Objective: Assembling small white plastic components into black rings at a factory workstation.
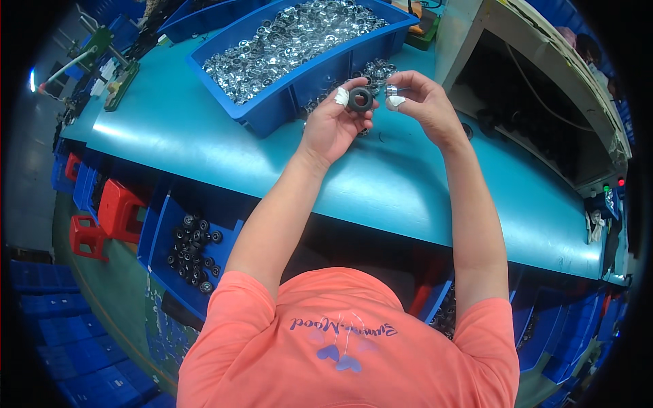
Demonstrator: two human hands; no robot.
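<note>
My left hand is closed on a black rubber ring, which is held upright with its hole showing. White tape wraps a fingertip of that hand. Just to its right, my right hand pinches a small shiny metal hub between taped fingertips. The ring and the hub are a short gap apart. Beneath and behind both hands, loose metal hubs lie on the teal tabletop.
A large blue bin heaped with shiny metal hubs stands beyond my left hand. At right is a pale-framed box with a dark opening holding black rings. Below the table edge, a blue crate holds finished-looking black wheels, near red stools.
</note>
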